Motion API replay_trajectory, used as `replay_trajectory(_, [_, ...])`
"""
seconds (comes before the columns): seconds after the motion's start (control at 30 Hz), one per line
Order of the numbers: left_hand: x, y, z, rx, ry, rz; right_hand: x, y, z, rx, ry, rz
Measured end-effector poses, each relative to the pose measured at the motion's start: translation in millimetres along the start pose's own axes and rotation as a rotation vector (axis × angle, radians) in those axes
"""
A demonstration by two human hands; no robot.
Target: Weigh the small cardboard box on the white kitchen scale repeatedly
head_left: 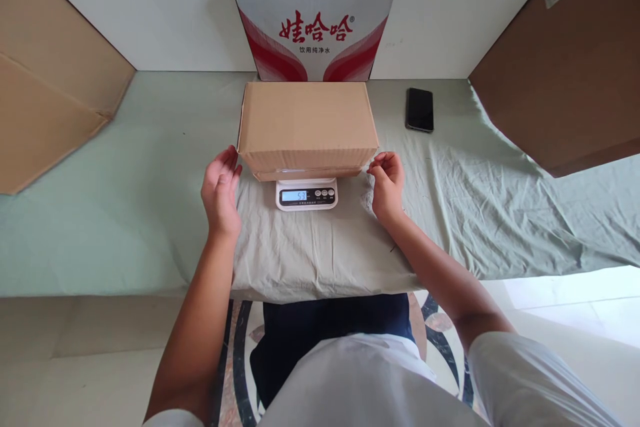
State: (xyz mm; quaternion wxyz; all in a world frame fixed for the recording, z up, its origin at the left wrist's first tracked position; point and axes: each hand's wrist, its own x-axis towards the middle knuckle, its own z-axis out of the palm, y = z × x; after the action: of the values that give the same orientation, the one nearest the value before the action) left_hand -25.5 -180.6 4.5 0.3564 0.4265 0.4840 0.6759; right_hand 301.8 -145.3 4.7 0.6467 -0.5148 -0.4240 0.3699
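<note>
A closed brown cardboard box point(307, 117) rests on a small white digital scale point(307, 205). The scale's front panel sticks out below the box, and its lit display seems to read 53; its weighing plate is hidden. At the box's front left corner is my left hand point(221, 190), palm turned inward, fingers loosely bent and apart, with nothing in it. By the front right corner, my right hand point(387, 187) has its fingers curled in with the thumb close to them, and no held thing shows. Whether the fingertips touch the box I cannot tell.
A pale green cloth point(150, 213) covers the table. A black phone point(419, 110) lies to the right. Behind the box stands a white and red carton point(315, 30) against white panels. Large brown cardboard pieces stand at the left point(55, 80) and right point(570, 73).
</note>
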Motion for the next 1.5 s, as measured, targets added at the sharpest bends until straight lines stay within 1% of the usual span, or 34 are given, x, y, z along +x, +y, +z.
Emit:
replay_trajectory(0.37, [-1, 4, 4.8, -0.006, 0.007, -0.040, 1, -1, -1, 0.011, 0.017, -0.013])
replay_trajectory(0.6, [0, 1, 2.0, 0.019, -0.003, -0.016, 2, 0, -2, 0.008, 0.009, -0.047])
replay_trajectory(0.73, [1, -3, 0.6, 0.046, -0.029, 0.025, 4, 2, -4, 0.022, -0.002, -0.068])
replay_trajectory(0.83, [0, -4, 2.3, 0.074, -0.086, 0.087, 2, 4, -5, 0.012, -0.060, -0.090])
replay_trajectory(0.93, [-2, -2, 5.1, 0.120, -0.140, 0.127, -1, 3, -4, 0.024, -0.170, -0.115])
replay_trajectory(1.07, [-6, 0, 7.8, 0.177, -0.171, 0.111, -4, -2, -1, 0.019, -0.351, -0.147])
replay_trajectory(1.2, [-7, -1, 9.0, 0.216, -0.161, 0.080, -8, -6, 2, -0.024, -0.457, -0.187])
replay_trajectory(1.3, [-9, 1, 11.3, 0.227, -0.125, 0.064, -13, -6, 3, -0.034, -0.484, -0.215])
replay_trajectory(1.4, [-11, 9, 15.9, 0.180, -0.094, 0.068, -16, -10, 3, -0.071, -0.458, -0.271])
replay_trajectory(1.5, [-10, 22, 19.7, 0.114, -0.123, 0.085, -9, -17, 1, -0.096, -0.413, -0.332])
